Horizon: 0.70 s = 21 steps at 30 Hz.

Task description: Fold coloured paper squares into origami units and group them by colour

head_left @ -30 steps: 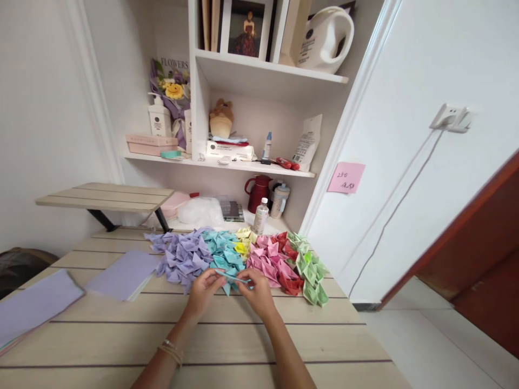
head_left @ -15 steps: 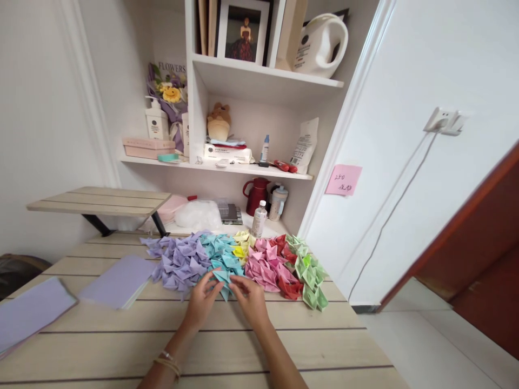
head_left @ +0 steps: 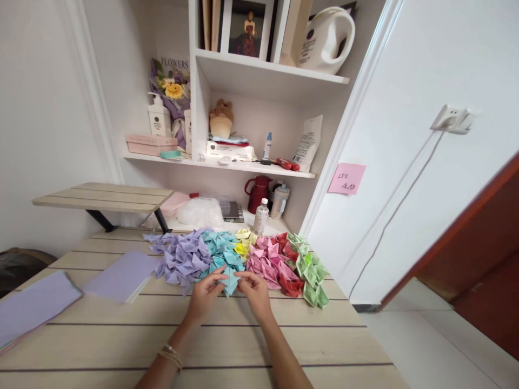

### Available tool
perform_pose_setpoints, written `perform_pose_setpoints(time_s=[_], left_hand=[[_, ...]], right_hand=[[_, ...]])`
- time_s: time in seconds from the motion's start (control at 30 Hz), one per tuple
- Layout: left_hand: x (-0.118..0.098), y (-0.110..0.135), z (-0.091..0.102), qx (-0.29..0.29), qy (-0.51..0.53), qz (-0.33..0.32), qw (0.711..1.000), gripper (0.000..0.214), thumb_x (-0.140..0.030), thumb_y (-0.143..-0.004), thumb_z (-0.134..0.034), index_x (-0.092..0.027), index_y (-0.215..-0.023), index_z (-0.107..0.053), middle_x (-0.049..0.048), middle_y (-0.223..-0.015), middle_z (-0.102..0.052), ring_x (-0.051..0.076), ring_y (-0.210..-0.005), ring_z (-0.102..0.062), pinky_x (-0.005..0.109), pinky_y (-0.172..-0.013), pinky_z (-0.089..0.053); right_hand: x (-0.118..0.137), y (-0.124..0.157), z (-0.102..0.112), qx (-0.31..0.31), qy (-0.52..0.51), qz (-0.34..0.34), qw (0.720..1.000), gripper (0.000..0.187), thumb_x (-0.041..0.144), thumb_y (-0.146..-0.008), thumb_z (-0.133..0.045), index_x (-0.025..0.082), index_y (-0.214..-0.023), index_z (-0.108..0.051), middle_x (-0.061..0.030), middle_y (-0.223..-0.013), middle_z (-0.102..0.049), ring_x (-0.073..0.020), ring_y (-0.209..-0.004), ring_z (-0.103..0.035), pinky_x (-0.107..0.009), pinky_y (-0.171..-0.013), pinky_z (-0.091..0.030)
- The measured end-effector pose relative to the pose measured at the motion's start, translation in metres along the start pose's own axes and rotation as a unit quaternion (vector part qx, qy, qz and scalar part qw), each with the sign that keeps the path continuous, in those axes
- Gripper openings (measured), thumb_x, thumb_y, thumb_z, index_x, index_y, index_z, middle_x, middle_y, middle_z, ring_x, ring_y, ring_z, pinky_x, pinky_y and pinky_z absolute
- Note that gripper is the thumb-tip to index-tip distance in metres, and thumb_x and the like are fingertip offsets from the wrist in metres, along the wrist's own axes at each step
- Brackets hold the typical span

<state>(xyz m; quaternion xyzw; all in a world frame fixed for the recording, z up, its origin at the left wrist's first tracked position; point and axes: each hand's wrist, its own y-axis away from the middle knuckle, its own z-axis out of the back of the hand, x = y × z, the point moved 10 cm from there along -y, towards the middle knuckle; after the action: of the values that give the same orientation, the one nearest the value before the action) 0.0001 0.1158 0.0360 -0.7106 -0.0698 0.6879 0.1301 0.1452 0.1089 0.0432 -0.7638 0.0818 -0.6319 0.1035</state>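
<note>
A light-blue folded paper (head_left: 230,282) is stretched between my two hands at the near edge of the blue pile. My left hand (head_left: 206,294) pinches its left side between thumb and fingers. At its right corner, my right hand (head_left: 254,292) closes thumb and fingertips on it. Behind it lie blue paper boats (head_left: 222,246). Purple paper boats (head_left: 184,256) are heaped to the left. Pink paper boats (head_left: 265,259), red ones (head_left: 291,286) and green ones (head_left: 314,278) spread out on the right, with a few yellow ones (head_left: 242,248) in the middle.
Purple paper sheets (head_left: 121,276) and another stack (head_left: 36,305) lie on the slatted table (head_left: 227,343) at left. A small raised stand (head_left: 103,195) is behind them. A clear bottle (head_left: 260,217) stands behind the boats, before the white shelves (head_left: 259,167).
My hands have moved slightly apart, and the blue paper between them now shows a wider face. My right fingers have shifted to its right corner. The camera view has moved a little.
</note>
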Motion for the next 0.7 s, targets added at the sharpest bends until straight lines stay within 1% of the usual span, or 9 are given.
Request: perform_pose_setpoints(time_s=[0.07, 0.17, 0.27, 0.33, 0.4, 0.47, 0.57, 0.63, 0.7], left_hand=[[0.009, -0.003, 0.003, 0.006, 0.022, 0.041, 0.999, 0.021, -0.028, -0.063, -0.066, -0.015, -0.08, -0.067, 0.0086, -0.085, -0.072, 0.023, -0.076, -0.067, 0.032, -0.069, -0.053], [0.008, -0.003, 0.005, 0.008, 0.036, 0.065, 0.997, 0.021, -0.033, -0.064, -0.066, -0.015, -0.074, -0.068, 0.0043, -0.07, -0.071, 0.02, -0.062, -0.065, 0.03, -0.061, -0.053], [-0.002, 0.0, 0.002, 0.016, 0.016, 0.061, 0.998, 0.023, -0.037, -0.066, -0.064, -0.014, -0.063, -0.066, 0.0021, -0.059, -0.067, 0.017, -0.056, -0.062, 0.025, -0.056, -0.05], [-0.007, 0.001, -0.001, 0.018, 0.013, 0.064, 0.998, 0.024, -0.038, -0.066, -0.063, -0.014, -0.068, -0.065, 0.0006, -0.054, -0.065, 0.016, -0.051, -0.06, 0.023, -0.05, -0.048], [-0.008, 0.002, -0.002, 0.017, 0.023, 0.068, 0.997, 0.027, -0.037, -0.066, -0.063, -0.015, -0.082, -0.062, -0.0015, -0.05, -0.063, 0.015, -0.047, -0.059, 0.023, -0.047, -0.047], [-0.006, 0.003, -0.005, 0.027, 0.034, 0.071, 0.997, 0.031, -0.036, -0.068, -0.063, -0.016, -0.092, -0.058, -0.003, -0.048, -0.062, 0.015, -0.044, -0.058, 0.023, -0.045, -0.046], [-0.003, 0.002, -0.005, 0.038, 0.034, 0.065, 0.997, 0.029, -0.035, -0.071, -0.06, -0.015, -0.092, -0.059, -0.001, -0.049, -0.063, 0.015, -0.043, -0.058, 0.023, -0.044, -0.045], [-0.002, 0.001, -0.001, 0.03, 0.032, 0.059, 0.997, 0.029, -0.034, -0.07, -0.06, -0.014, -0.09, -0.062, 0.0017, -0.055, -0.066, 0.015, -0.047, -0.059, 0.023, -0.046, -0.046], [-0.001, 0.0, 0.0, 0.031, 0.031, 0.057, 0.997, 0.031, -0.033, -0.067, -0.063, -0.013, -0.091, -0.063, 0.0038, -0.062, -0.068, 0.016, -0.052, -0.061, 0.025, -0.051, -0.048]], right_hand=[[-0.003, -0.001, -0.003, 0.032, -0.047, -0.033, 0.998, 0.025, 0.033, -0.064, -0.068, 0.014, -0.081, -0.067, -0.003, -0.065, -0.066, -0.0152, -0.058, -0.061, -0.028, -0.06, -0.05], [-0.005, 0.0, -0.006, 0.062, -0.046, -0.065, 0.995, 0.027, 0.036, -0.059, -0.073, 0.013, -0.073, -0.067, -0.0032, -0.064, -0.065, -0.0161, -0.06, -0.061, -0.03, -0.062, -0.051], [-0.005, 0.001, -0.005, 0.056, -0.041, -0.069, 0.995, 0.027, 0.04, -0.062, -0.07, 0.014, -0.069, -0.064, -0.0006, -0.058, -0.062, -0.0139, -0.055, -0.059, -0.028, -0.059, -0.051], [-0.006, 0.0, -0.006, 0.049, -0.047, -0.061, 0.996, 0.028, 0.04, -0.063, -0.07, 0.016, -0.075, -0.062, 0.0023, -0.055, -0.059, -0.012, -0.051, -0.057, -0.026, -0.055, -0.051], [-0.006, -0.001, -0.006, 0.045, -0.047, -0.05, 0.997, 0.029, 0.039, -0.064, -0.07, 0.017, -0.08, -0.059, 0.0044, -0.053, -0.056, -0.0107, -0.048, -0.054, -0.024, -0.051, -0.05], [-0.006, -0.002, -0.006, 0.043, -0.037, -0.037, 0.998, 0.028, 0.039, -0.065, -0.069, 0.017, -0.078, -0.059, 0.0042, -0.053, -0.056, -0.0104, -0.047, -0.054, -0.022, -0.049, -0.048], [-0.003, -0.001, -0.009, 0.067, 0.004, -0.018, 0.998, 0.027, 0.038, -0.063, -0.07, 0.016, -0.077, -0.062, 0.0016, -0.058, -0.06, -0.0123, -0.053, -0.057, -0.022, -0.051, -0.048], [0.003, 0.0, -0.011, 0.086, 0.047, 0.004, 0.995, 0.033, 0.035, -0.059, -0.073, 0.015, -0.084, -0.064, -0.0005, -0.064, -0.063, -0.0141, -0.057, -0.059, -0.024, -0.054, -0.049], [0.012, 0.0, -0.01, 0.087, 0.108, 0.045, 0.989, 0.038, 0.033, -0.058, -0.074, 0.016, -0.091, -0.065, -0.0033, -0.075, -0.066, -0.0151, -0.06, -0.06, -0.026, -0.057, -0.05]])
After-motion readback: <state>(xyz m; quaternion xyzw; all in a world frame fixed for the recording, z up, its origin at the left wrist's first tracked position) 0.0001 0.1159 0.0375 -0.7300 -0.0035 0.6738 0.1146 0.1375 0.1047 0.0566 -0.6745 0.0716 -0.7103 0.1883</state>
